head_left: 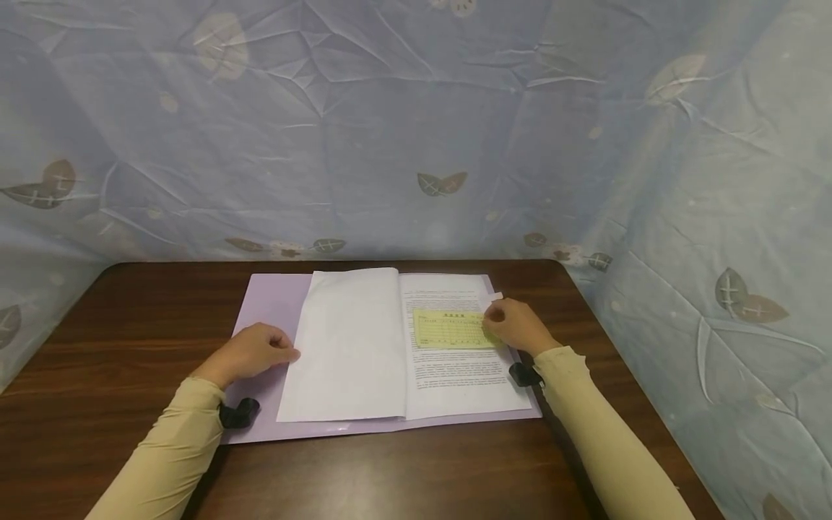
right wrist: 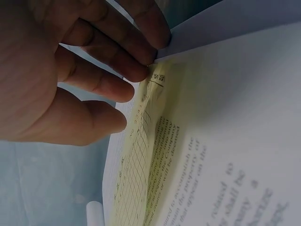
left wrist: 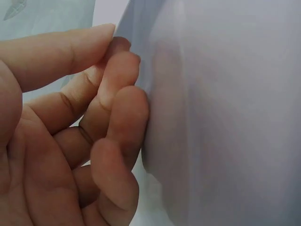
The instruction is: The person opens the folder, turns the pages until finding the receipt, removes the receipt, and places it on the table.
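A lavender folder (head_left: 273, 300) lies spread on the table, with a stack of paper inside turned open. My left hand (head_left: 253, 352) pinches the left edge of the blank white page (head_left: 351, 347) between thumb and index finger, its other fingers curled loosely behind. On the printed right-hand page (head_left: 468, 393) rests a yellow slip (head_left: 448, 331) with ruled lines and small print. My right hand (head_left: 516, 325) is at the slip's right end. In the right wrist view, the yellow slip (right wrist: 136, 150) bows up slightly; fingertips touch its end, and thumb and index stand apart.
A small white tab (head_left: 497, 296) sticks out past the right page edge. The dark wooden table (head_left: 390, 469) extends around the folder. Blue patterned cloth (head_left: 364, 144) hangs behind and at both sides. Black straps (head_left: 239, 413) circle the wrists.
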The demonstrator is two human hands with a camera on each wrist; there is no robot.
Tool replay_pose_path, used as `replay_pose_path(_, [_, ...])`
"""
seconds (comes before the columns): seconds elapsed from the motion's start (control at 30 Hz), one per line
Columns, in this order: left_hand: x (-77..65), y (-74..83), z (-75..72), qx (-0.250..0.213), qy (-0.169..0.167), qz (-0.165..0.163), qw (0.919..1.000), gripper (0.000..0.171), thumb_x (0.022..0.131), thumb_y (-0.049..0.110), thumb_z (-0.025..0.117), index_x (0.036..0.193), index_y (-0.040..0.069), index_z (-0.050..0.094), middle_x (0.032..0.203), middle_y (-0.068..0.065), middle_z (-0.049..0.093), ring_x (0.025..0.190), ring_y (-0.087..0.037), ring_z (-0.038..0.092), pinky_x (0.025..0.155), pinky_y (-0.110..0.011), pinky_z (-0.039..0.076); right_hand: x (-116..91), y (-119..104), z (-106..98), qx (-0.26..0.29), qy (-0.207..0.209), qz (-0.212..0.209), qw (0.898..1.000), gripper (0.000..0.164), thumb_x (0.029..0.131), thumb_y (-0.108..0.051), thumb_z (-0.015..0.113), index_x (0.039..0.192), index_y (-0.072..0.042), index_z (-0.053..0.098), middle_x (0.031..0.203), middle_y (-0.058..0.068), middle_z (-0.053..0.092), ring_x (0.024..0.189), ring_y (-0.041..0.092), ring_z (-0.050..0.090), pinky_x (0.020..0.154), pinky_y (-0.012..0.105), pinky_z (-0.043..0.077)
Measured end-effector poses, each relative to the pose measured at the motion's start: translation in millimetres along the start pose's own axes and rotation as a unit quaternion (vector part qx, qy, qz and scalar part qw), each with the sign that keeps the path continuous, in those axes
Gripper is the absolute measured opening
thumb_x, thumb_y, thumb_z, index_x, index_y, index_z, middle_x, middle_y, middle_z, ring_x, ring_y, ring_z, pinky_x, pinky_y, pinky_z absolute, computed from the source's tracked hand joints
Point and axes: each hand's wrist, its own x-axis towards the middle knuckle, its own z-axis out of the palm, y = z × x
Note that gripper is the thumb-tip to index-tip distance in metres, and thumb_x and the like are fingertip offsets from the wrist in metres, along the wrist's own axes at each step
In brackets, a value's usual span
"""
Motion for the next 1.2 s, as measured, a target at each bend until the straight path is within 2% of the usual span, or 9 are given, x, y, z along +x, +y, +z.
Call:
replay_pose_path(0.23, [0.9,-2.5,3.7,0.02,0.001,0.003,0.9998,0.02,0.093,0.024,0.074,0.084,0.007,0.07,0.079,-0.004,0.057,0.07,-0.019,0.048,0.057,-0.032,0.039,-1,2,1,0.0,-0.005,0.0,1.0,0.029,0.095,-0.029,0.072,0.115,-0.008,0.072,0.12,0.012,0.067,0.106,0.031,0.058,0.095,0.05,0.05])
replay_pose_path(0.47, [0.8,-1.1,7.9,0.034,0.012,-0.012,0.9993,0.025,0.088,0.025,0.081,0.08,0.009,0.062,0.077,-0.004,0.055,0.069,-0.019,0.049,0.057,-0.032,0.04,-2,3,-1,0.005,-0.01,-0.012,1.0,0.028,0.096,-0.028,0.071,0.115,-0.007,0.072,0.119,0.012,0.067,0.106,0.031,0.059,0.094,0.051,0.049])
replay_pose_path(0.57, [1.8,-1.0,8.8,0.053,0.029,-0.002,0.9982,0.03,0.085,0.025,0.084,0.09,0.006,0.061,0.084,-0.009,0.057,0.075,-0.024,0.052,0.061,-0.037,0.043,0,6,-1,0.014,0.001,-0.022,1.0,0.027,0.098,-0.024,0.069,0.117,-0.006,0.072,0.119,0.013,0.067,0.108,0.031,0.059,0.097,0.052,0.049])
replay_pose_path(0.67, [3.7,-0.5,9.9,0.089,0.05,0.023,0.9945,0.044,0.083,0.025,0.087,0.113,0.002,0.064,0.103,-0.021,0.062,0.093,-0.038,0.058,0.074,-0.051,0.051,1,9,0,0.025,0.018,-0.031,0.999,0.025,0.099,-0.021,0.068,0.116,-0.004,0.072,0.116,0.013,0.066,0.106,0.03,0.059,0.096,0.05,0.049])
replay_pose_path(0.73, [4.7,0.8,10.5,0.113,0.058,0.045,0.9908,0.06,0.082,0.025,0.087,0.132,0.002,0.062,0.121,-0.03,0.059,0.111,-0.05,0.055,0.087,-0.064,0.049,1,11,0,0.029,0.024,-0.035,0.999,0.024,0.099,-0.019,0.067,0.116,-0.003,0.072,0.113,0.013,0.066,0.103,0.029,0.059,0.094,0.048,0.05])
replay_pose_path(0.8, [5.2,2.1,11.6,0.127,0.053,0.057,0.9889,0.069,0.083,0.023,0.086,0.143,0.004,0.058,0.136,-0.037,0.051,0.124,-0.06,0.047,0.095,-0.073,0.043,1,12,0,0.028,0.025,-0.035,0.999,0.024,0.099,-0.019,0.067,0.117,-0.004,0.071,0.112,0.012,0.066,0.102,0.029,0.059,0.092,0.047,0.049])
replay_pose_path(0.87, [4.6,3.6,11.8,0.131,0.041,0.062,0.9887,0.069,0.086,0.022,0.083,0.147,0.005,0.056,0.145,-0.04,0.043,0.132,-0.064,0.04,0.101,-0.076,0.038,1,12,0,0.026,0.022,-0.034,0.999,0.025,0.099,-0.02,0.067,0.118,-0.003,0.071,0.112,0.013,0.066,0.101,0.029,0.058,0.091,0.047,0.049])
replay_pose_path(1.0, [2.1,5.6,11.0,0.136,0.024,0.069,0.9881,0.065,0.088,0.029,0.081,0.143,0.002,0.059,0.148,-0.044,0.038,0.136,-0.067,0.034,0.105,-0.076,0.035,0,11,0,0.021,0.016,-0.029,0.999,0.029,0.099,-0.018,0.067,0.122,-0.001,0.068,0.118,0.015,0.066,0.104,0.03,0.058,0.093,0.049,0.05])
replay_pose_path(1.2, [2.1,6.4,11.4,0.136,0.004,0.057,0.989,0.09,0.077,0.048,0.088,0.147,0.001,0.055,0.152,-0.044,0.033,0.139,-0.066,0.031,0.105,-0.078,0.034,0,9,-2,0.017,0.0,-0.018,1.0,0.037,0.099,-0.018,0.066,0.13,0.002,0.064,0.131,0.021,0.064,0.113,0.033,0.059,0.1,0.053,0.049])
